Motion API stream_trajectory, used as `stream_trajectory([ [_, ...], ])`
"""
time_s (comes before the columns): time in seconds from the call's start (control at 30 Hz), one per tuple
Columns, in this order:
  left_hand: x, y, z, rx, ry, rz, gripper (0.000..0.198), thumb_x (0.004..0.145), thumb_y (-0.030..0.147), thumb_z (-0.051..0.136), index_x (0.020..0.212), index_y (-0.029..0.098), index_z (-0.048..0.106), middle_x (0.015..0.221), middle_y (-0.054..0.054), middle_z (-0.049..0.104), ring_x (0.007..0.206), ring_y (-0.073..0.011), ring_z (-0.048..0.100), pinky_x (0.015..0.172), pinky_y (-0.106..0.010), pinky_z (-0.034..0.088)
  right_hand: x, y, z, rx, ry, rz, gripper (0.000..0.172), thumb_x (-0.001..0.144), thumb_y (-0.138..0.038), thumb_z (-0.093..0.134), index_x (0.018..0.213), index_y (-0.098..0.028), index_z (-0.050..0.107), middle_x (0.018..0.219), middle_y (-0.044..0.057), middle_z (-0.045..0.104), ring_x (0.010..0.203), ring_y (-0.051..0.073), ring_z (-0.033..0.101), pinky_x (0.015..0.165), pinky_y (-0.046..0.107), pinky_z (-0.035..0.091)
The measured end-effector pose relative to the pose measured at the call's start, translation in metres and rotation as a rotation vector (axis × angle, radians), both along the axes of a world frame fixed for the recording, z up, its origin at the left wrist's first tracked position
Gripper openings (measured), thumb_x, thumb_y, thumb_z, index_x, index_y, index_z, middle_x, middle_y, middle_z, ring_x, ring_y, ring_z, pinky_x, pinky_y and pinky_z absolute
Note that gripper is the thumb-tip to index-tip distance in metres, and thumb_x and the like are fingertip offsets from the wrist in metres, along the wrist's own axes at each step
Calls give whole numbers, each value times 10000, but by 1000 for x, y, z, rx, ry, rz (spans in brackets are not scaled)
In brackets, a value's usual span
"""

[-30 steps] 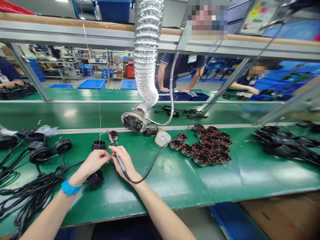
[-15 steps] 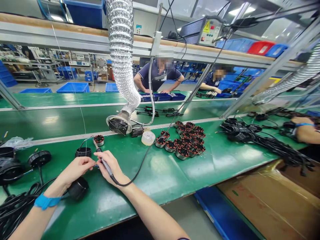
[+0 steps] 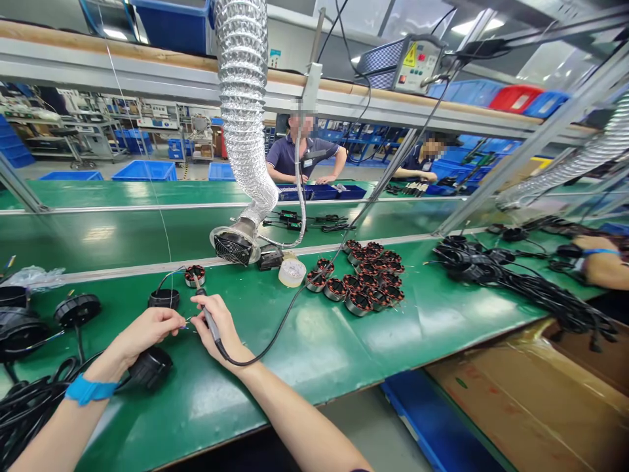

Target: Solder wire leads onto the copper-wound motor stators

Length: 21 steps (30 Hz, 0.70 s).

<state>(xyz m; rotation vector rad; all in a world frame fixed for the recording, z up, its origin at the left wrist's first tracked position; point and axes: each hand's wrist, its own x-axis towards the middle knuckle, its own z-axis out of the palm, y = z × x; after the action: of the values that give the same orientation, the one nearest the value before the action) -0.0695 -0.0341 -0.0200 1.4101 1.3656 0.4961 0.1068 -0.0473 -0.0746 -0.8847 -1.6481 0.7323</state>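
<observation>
My right hand point(image 3: 216, 323) is closed round a soldering iron point(image 3: 211, 322), its tip pointing up and away. Thumb and fingers of my left hand point(image 3: 153, 330) pinch thin wires point(image 3: 185, 324) just left of the right fingertips. Behind the hands stands a motor stator point(image 3: 195, 275) with copper-coloured windings. A black round housing point(image 3: 164, 299) sits beside it, with a lead arching towards the stator. Under my left wrist lies another black housing point(image 3: 151, 368) on its side. A thin strand of wire point(image 3: 164, 229) hangs from above down to near my left hand.
A fume hose point(image 3: 246, 131) ends at a fan point(image 3: 233, 248) over the bench point(image 3: 275, 393). Several stators point(image 3: 361, 298) and a pale spool point(image 3: 291, 272) are to the right. Black cables point(image 3: 531, 282) lie farther right, near a co-worker's arm point(image 3: 602, 262). Two people sit opposite.
My hands have drawn slightly apart, the left shifting a little leftward. The soldering iron has moved slightly right, its tip away from the wires. The person opposite has leaned left.
</observation>
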Motion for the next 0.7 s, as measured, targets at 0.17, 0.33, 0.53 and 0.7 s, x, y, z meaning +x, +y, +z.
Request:
stream_trajectory([
  [0.17, 3, -2, 4, 7, 41, -15, 376, 649, 516, 640, 682, 142, 613, 565, 40, 481, 484, -85, 275, 488, -235, 160, 0, -1, -1, 24, 21, -5, 408, 859, -130, 577, 1248, -251, 569, 1047, 30, 524, 734, 91, 603, 800, 246, 527],
  [0.33, 5, -2, 4, 15, 55, 0, 300, 662, 434, 597, 710, 140, 630, 600, 27, 526, 486, -87, 298, 488, -241, 169, 5, -6, 8, 16, 90, -107, 258, 933, -225, 521, 1160, -233, 642, 988, 42, 626, 801, 130, 629, 790, 254, 524],
  [0.53, 5, -4, 4, 49, 72, 29, 236, 651, 368, 575, 655, 140, 638, 579, 18, 537, 493, -90, 301, 489, -248, 180, 17, -18, 16, 62, 204, -321, 234, 939, -293, 497, 845, -181, 680, 771, 34, 708, 700, 159, 670, 678, 271, 538],
  [0.7, 7, -5, 6, 74, 96, 20, 240, 656, 374, 576, 597, 147, 624, 537, 24, 511, 489, -93, 292, 490, -257, 179, 18, -25, 13, 137, 191, -283, 274, 931, -275, 472, 765, -181, 668, 709, 39, 705, 671, 171, 678, 642, 278, 544],
])
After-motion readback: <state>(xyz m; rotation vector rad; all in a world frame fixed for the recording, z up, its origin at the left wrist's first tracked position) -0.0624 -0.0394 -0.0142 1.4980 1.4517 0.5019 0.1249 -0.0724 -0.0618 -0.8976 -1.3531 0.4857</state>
